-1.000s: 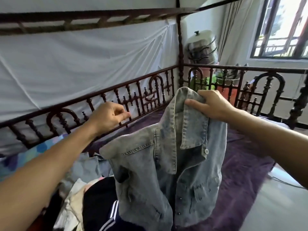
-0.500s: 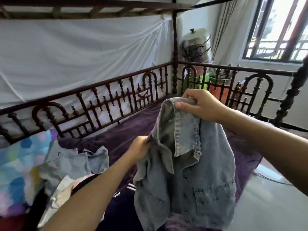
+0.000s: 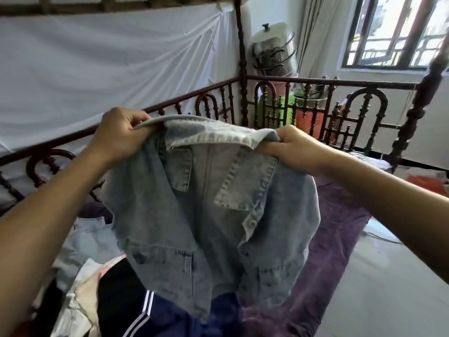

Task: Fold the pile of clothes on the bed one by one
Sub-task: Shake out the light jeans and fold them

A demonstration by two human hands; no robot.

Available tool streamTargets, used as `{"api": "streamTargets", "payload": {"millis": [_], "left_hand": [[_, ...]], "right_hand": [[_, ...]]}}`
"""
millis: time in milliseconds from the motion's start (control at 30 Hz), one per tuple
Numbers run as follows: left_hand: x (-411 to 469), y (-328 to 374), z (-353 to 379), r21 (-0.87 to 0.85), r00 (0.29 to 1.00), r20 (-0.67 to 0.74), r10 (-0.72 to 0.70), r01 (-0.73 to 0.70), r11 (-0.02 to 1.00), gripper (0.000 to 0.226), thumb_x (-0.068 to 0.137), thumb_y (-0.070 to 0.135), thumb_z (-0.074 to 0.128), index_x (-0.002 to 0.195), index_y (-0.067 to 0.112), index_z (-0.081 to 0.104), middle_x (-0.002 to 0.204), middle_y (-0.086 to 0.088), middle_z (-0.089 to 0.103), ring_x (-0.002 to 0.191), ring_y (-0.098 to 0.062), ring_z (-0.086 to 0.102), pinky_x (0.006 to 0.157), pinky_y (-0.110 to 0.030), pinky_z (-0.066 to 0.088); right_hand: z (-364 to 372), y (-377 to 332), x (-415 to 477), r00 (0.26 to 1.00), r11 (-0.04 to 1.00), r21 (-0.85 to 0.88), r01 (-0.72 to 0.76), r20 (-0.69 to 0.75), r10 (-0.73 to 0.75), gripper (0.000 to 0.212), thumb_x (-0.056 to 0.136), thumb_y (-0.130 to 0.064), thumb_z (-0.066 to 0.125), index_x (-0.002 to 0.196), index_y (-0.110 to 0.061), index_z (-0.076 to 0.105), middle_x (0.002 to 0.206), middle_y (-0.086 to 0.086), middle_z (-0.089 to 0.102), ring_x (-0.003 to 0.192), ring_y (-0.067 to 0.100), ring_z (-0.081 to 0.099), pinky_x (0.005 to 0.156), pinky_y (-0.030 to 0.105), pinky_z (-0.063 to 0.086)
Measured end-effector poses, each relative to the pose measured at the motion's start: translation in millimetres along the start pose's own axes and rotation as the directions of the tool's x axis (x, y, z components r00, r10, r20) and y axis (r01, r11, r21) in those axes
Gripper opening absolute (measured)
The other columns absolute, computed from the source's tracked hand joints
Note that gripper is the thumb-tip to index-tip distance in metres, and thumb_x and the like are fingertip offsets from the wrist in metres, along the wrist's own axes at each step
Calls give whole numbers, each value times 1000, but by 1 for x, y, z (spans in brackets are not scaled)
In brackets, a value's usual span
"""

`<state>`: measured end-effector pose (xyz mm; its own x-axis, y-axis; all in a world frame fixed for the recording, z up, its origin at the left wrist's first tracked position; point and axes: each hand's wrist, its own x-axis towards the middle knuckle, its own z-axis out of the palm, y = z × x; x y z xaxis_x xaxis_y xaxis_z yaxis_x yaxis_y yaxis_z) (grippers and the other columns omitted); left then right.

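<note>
A faded blue denim jacket (image 3: 206, 227) hangs in the air in front of me, front side toward me, collar up. My left hand (image 3: 119, 135) grips its left shoulder by the collar. My right hand (image 3: 291, 147) grips the right shoulder at the other end of the collar. The jacket's hem dangles over the pile of clothes (image 3: 102, 288) at the lower left, which shows black cloth with white stripes, a pale garment and light denim. The purple bed cover (image 3: 335, 227) lies beneath and to the right.
A dark wooden bed railing (image 3: 303, 80) runs along the far side and the foot, with corner posts. White cloth (image 3: 97, 64) hangs behind it. Steel pots (image 3: 274, 49) and coloured buckets stand beyond the foot rail. A window (image 3: 393, 32) is at upper right, and grey floor (image 3: 388, 288) at the right.
My left hand rose from the jacket's lower left edge to its left shoulder. The jacket, bunched under my right hand before, is now spread wide between both hands.
</note>
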<state>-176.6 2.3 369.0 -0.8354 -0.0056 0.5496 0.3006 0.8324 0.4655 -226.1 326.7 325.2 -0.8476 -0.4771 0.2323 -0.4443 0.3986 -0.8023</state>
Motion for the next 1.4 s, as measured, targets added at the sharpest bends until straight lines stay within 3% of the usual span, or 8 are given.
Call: {"api": "streamTargets", "payload": {"millis": [133,333,433,600,800,1133,1233,1400], "left_hand": [[23,5,22,72,998,-62,-12,16,997,26,79,46,59,56,35,63,45,10,50,49,1,45,50,-23,36],[62,-11,126,334,998,44,-46,28,942,32,89,40,61,70,15,63,70,-9,62,77,-35,60,58,-33,37],[75,-24,198,413,983,156,-92,19,910,32,90,43,57,71,18,60,79,-11,66,83,-35,62,58,-34,40],[114,-34,333,412,953,274,-125,1,911,24,90,43,56,81,22,64,92,-13,69,92,-36,62,68,-38,44],[212,-28,524,450,924,345,-163,-11,893,22,91,43,54,90,25,67,97,-10,69,95,-36,61,67,-35,33],[340,-17,832,432,786,543,-295,39,901,20,93,37,53,99,23,66,106,-10,67,100,-36,60,73,-37,34],[357,-19,885,352,779,552,-298,107,930,23,96,33,50,109,20,64,114,-9,62,107,-33,56,85,-41,40],[331,-56,898,329,748,522,-410,267,906,26,93,26,54,117,16,60,114,-14,57,110,-34,53,90,-43,43]], "right_hand": [[3,12,7,983,981,178,-77,-152,105,44,87,-50,63,73,-9,68,75,7,72,66,13,61,66,40,56],[6,93,20,929,959,219,-178,-284,237,54,91,-48,57,79,5,62,73,9,67,71,13,50,66,34,41],[4,157,24,896,954,115,-277,-327,300,47,92,-48,55,59,-13,51,59,-5,48,64,11,44,61,34,36],[-24,275,37,838,903,2,-430,-371,400,31,86,-46,45,57,-41,54,53,-8,47,67,20,50,59,36,35],[-103,459,104,751,819,20,-573,-386,535,40,91,-34,46,55,-16,44,59,-5,54,72,30,56,60,36,34],[-211,753,200,484,507,5,-862,-289,826,33,91,-40,38,74,-17,54,80,1,58,79,30,55,66,33,36],[-240,815,218,436,451,-29,-892,-318,842,28,90,-35,38,82,-15,56,99,13,64,85,31,54,70,33,35],[-247,872,239,333,317,-103,-943,-268,904,59,95,-53,35,112,-4,63,120,22,61,110,40,57,82,38,41]]}}
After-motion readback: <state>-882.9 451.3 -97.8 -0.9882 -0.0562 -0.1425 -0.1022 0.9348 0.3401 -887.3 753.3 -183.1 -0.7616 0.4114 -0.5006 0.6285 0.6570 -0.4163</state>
